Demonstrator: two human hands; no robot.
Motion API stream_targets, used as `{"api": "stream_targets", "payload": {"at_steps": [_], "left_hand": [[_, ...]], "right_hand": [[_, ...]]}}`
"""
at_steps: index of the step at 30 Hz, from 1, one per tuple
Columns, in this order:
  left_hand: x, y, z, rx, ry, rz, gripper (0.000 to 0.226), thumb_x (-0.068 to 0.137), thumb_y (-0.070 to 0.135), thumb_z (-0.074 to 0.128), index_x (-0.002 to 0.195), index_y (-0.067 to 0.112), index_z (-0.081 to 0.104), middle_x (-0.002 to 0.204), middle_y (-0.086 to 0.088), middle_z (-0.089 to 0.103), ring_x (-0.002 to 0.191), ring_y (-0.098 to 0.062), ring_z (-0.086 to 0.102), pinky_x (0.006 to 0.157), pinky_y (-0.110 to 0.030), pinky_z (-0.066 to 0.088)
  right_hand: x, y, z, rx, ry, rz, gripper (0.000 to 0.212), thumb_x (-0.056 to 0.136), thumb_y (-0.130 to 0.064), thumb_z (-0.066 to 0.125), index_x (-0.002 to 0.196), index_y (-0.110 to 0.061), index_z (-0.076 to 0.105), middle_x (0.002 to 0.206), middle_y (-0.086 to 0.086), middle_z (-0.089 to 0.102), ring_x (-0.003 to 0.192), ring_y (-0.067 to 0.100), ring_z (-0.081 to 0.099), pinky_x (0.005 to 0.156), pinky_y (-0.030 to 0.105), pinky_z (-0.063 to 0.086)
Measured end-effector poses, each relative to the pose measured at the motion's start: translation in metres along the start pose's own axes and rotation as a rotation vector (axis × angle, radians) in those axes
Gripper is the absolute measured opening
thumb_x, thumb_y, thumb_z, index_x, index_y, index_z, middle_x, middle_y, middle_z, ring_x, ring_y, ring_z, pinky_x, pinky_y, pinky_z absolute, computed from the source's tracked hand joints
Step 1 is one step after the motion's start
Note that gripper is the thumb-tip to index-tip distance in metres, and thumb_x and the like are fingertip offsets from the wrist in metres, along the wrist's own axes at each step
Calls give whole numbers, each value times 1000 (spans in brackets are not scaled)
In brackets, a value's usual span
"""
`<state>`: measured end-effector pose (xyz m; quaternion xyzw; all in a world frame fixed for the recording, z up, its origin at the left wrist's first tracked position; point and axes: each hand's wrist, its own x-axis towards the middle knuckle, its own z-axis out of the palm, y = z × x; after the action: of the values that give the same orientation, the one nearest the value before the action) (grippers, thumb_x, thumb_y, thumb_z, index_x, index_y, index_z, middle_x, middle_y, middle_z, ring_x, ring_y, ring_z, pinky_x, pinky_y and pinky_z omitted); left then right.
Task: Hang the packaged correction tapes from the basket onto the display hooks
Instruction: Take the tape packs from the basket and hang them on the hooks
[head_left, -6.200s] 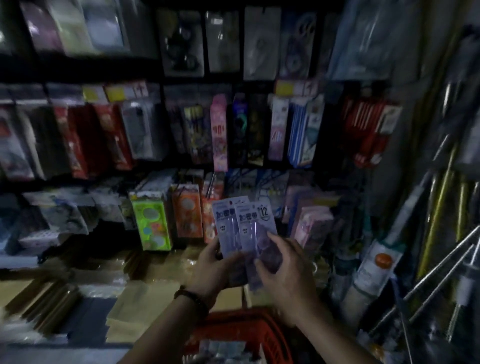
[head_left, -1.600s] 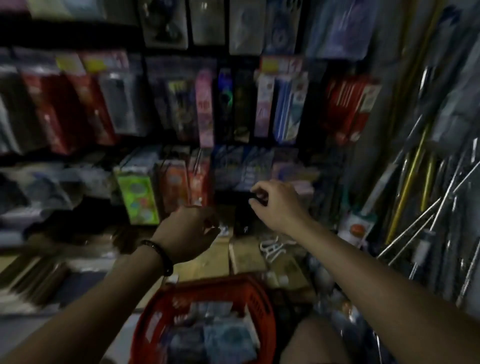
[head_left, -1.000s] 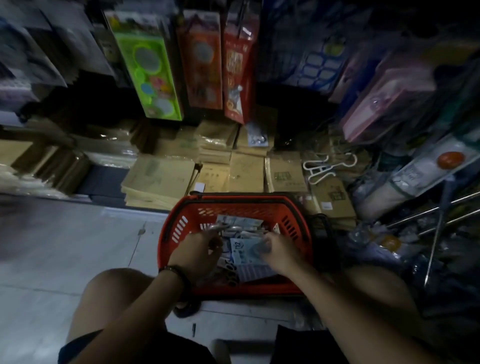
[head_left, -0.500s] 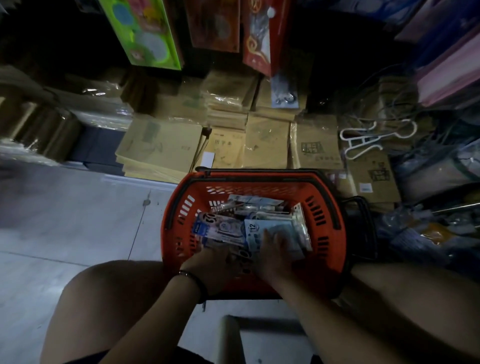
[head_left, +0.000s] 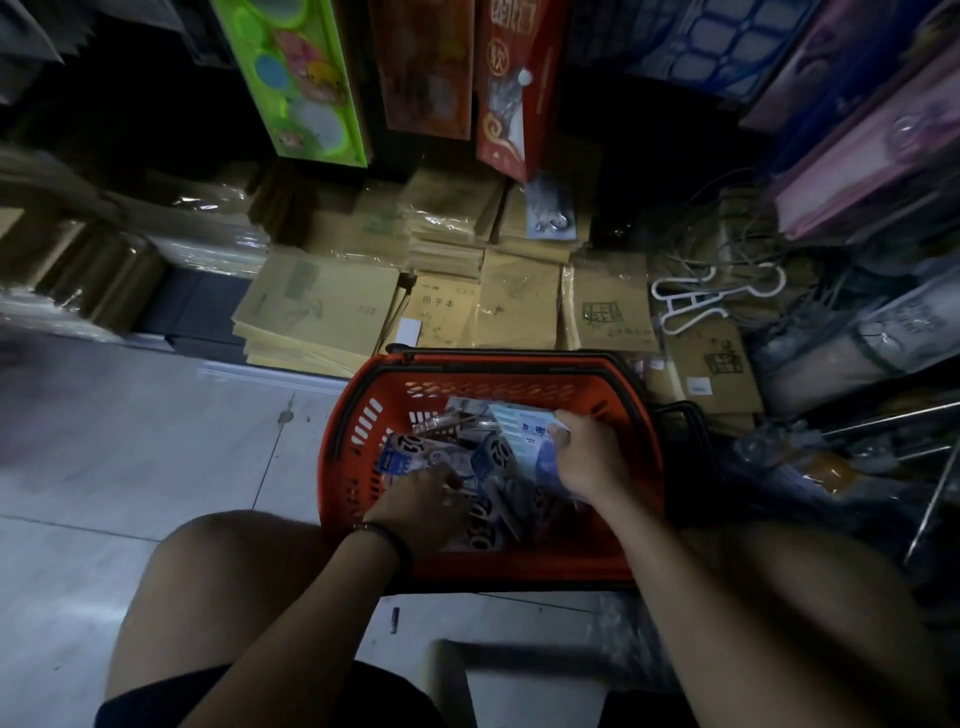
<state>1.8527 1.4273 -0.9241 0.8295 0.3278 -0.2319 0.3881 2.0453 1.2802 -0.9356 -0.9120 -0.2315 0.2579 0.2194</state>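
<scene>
A red plastic basket (head_left: 363, 415) stands on the floor between my knees, with several packaged correction tapes (head_left: 488, 462) lying loose inside. My right hand (head_left: 587, 457) is in the basket, thumb and fingers closed on a pale blue packaged tape (head_left: 524, 426) tilted up from the pile. My left hand (head_left: 421, 499), with a dark wristband, rests fingers-down on the packs at the basket's left side; its grip is hidden. No display hooks can be made out here, only the bottoms of hanging packs at the top.
Stacks of tan exercise books (head_left: 317, 306) lie on the low shelf behind the basket. A green pack (head_left: 296, 78) and a red pack (head_left: 509, 88) hang above. White hangers (head_left: 711, 296) and metal rods (head_left: 883, 415) crowd the right. Pale floor tiles (head_left: 130, 457) lie left.
I left the shelf hooks and looked down to the basket. Both hands went into it, and my right hand has now lifted a pale blue pack from the pile.
</scene>
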Motion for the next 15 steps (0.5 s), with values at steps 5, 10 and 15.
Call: {"api": "stream_targets", "payload": {"at_steps": [5, 10, 15], "left_hand": [[-11, 6, -3, -332, 215, 55, 64, 89, 37, 80, 145, 28, 51, 141, -1, 63, 127, -22, 62, 105, -40, 54], [-27, 19, -7, -720, 14, 149, 42, 95, 27, 78, 132, 39, 62, 128, 9, 73, 120, -17, 70, 97, -38, 62], [-41, 33, -6, -1055, -3, 167, 31, 104, 4, 60, 131, 18, 63, 124, -10, 77, 107, -27, 77, 78, -40, 65]], "right_hand": [[-12, -10, -36, 165, -32, -139, 30, 105, -29, 58, 125, -12, 72, 117, 3, 76, 109, 23, 70, 90, 34, 52], [-35, -19, -49, 354, -169, -174, 14, 105, -30, 60, 98, -31, 73, 79, -23, 71, 73, 2, 63, 71, 31, 53], [-48, -27, -52, 461, -1, -171, 33, 88, -50, 75, 101, -19, 75, 88, -7, 75, 78, 10, 68, 72, 33, 52]]}}
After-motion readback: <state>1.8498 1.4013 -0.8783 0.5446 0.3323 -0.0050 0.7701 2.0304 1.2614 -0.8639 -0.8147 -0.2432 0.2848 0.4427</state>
